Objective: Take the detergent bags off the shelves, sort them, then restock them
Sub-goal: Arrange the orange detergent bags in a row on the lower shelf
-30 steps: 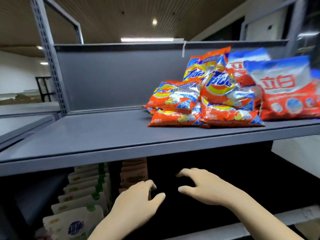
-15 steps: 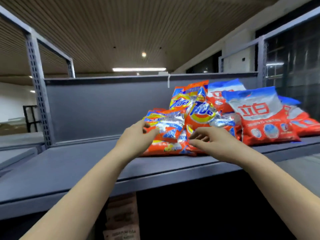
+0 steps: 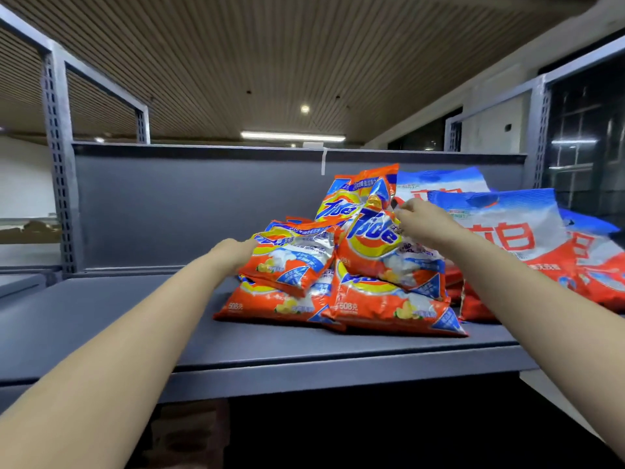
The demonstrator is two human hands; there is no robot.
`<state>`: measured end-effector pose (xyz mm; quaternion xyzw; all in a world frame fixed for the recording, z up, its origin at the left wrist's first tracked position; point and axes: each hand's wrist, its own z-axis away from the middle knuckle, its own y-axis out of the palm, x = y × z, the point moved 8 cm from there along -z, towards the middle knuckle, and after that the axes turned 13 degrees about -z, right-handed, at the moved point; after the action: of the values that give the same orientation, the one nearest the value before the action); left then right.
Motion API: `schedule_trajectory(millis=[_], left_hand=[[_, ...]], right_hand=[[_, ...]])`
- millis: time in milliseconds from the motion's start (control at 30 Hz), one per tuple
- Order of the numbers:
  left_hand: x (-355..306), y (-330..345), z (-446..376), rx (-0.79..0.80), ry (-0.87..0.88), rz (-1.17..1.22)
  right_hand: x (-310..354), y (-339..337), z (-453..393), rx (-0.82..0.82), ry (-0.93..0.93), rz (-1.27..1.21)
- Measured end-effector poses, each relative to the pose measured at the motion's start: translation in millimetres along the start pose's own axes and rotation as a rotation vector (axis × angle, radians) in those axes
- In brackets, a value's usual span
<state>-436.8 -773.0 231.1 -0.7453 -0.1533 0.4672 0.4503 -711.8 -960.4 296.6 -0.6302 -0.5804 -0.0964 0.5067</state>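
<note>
Several orange Tide detergent bags (image 3: 341, 299) lie piled on the grey top shelf (image 3: 135, 319). My left hand (image 3: 233, 253) holds the left edge of the upper-left orange bag (image 3: 294, 262), with its fingers hidden behind the bag. My right hand (image 3: 422, 223) pinches the top right edge of the orange bag leaning upright (image 3: 375, 242), fingers curled. Another orange bag (image 3: 351, 198) stands behind it against the back panel. Red, white and blue detergent bags (image 3: 514, 231) are stacked to the right of the pile.
The shelf's grey back panel (image 3: 189, 204) rises behind the bags, with slotted uprights (image 3: 59, 157) at the left and right. Left of the pile lies bare shelf. Below the shelf edge it is dark; brown packets (image 3: 189, 431) show faintly there.
Both hands rose from the lower shelf to the top one. The left hand has reached the upper-left orange bag's edge; the right moved up to the leaning bag's top corner.
</note>
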Motion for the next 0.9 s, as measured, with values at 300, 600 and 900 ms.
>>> schedule_trajectory(millis=[300, 600, 900], left_hand=[[11.8, 9.3, -29.1, -0.028, -0.048, 0.16], [3.2, 17.6, -36.2, 0.324, 0.02, 0.161], [5.6, 12.3, -37.9, 0.391, -0.049, 0.424]], right_hand=[[-29.7, 11.0, -20.9, 0.139, 0.097, 0.033], [-39.5, -5.2, -5.9, -0.02, 0.273, 0.236], [-32.6, -8.8, 8.7, -0.071, 0.398, -0.241]])
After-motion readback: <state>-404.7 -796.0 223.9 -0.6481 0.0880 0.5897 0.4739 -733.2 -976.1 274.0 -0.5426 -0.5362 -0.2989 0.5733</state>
